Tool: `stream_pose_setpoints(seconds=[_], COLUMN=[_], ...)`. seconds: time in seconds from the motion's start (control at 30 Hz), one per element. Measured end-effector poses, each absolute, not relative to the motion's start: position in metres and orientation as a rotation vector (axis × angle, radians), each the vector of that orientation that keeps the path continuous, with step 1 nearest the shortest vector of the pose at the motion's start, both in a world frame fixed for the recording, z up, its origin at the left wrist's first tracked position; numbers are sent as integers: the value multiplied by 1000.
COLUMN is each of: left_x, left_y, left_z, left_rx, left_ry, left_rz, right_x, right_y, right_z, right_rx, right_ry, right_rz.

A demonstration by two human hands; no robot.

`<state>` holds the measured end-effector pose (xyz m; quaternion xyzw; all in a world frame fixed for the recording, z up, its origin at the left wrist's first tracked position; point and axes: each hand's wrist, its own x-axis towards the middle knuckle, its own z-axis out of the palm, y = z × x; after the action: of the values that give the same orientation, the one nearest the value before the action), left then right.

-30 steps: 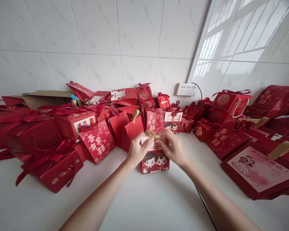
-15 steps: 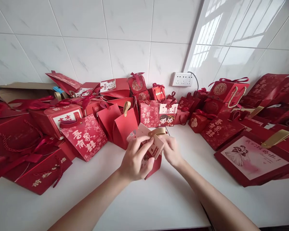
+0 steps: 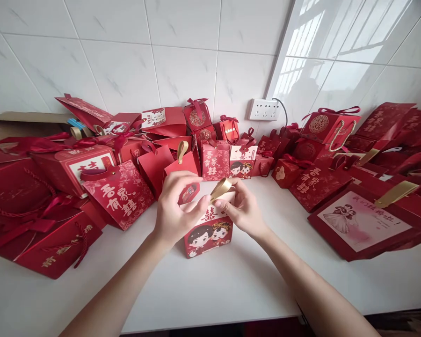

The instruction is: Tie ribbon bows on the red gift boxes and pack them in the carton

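Note:
A small gift box [image 3: 209, 238] with two cartoon figures on its red lower part and a pale top stands upright between my hands. A gold ribbon loop [image 3: 221, 188] rises from its top. My right hand [image 3: 243, 208] pinches the box's top edge beside the ribbon. At the upper left of the box, my left hand [image 3: 177, 206] has its thumb and fingers apart, with the thumb close to the ribbon. Behind that hand, a red oval tag [image 3: 189, 192] partly shows.
Red gift boxes and bags line the wall, including a floral bag [image 3: 121, 195] at left and a box with a bridal picture [image 3: 358, 227] at right. A power strip [image 3: 264, 110] is on the tiled wall. The white table [image 3: 182, 299] reaches its front edge below.
The box has turned upright, its cartoon front now showing. My left hand has loosened and moved left; my right hand has shifted onto the top edge. The view has shifted slightly.

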<state>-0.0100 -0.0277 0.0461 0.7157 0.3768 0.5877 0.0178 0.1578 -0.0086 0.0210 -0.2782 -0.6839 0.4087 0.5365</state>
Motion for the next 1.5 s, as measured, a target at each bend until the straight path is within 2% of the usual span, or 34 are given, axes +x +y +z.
stream_pose_setpoints(seconds=[0.1, 0.17, 0.4, 0.63, 0.83, 1.5], left_x=[-10, -9, 2, 10, 6, 7], left_y=[-31, -31, -34, -37, -34, -35], left_z=[57, 59, 49, 39, 35, 33], left_rx=[2042, 1952, 1859, 1819, 2058, 2200], left_ry=[1018, 973, 915, 839, 882, 939], left_rz=[1349, 1268, 1461, 1650, 1754, 1902], right_x=[154, 153, 148, 148, 155, 157], right_y=[-10, -12, -29, -35, -25, -20], right_z=[19, 20, 32, 32, 26, 26], right_rx=[-617, -610, -691, -716, -492, -436], right_ry=[-1621, -1635, -1669, -1521, -1828, -1873], right_rz=[988, 938, 407, 421, -56, -115])
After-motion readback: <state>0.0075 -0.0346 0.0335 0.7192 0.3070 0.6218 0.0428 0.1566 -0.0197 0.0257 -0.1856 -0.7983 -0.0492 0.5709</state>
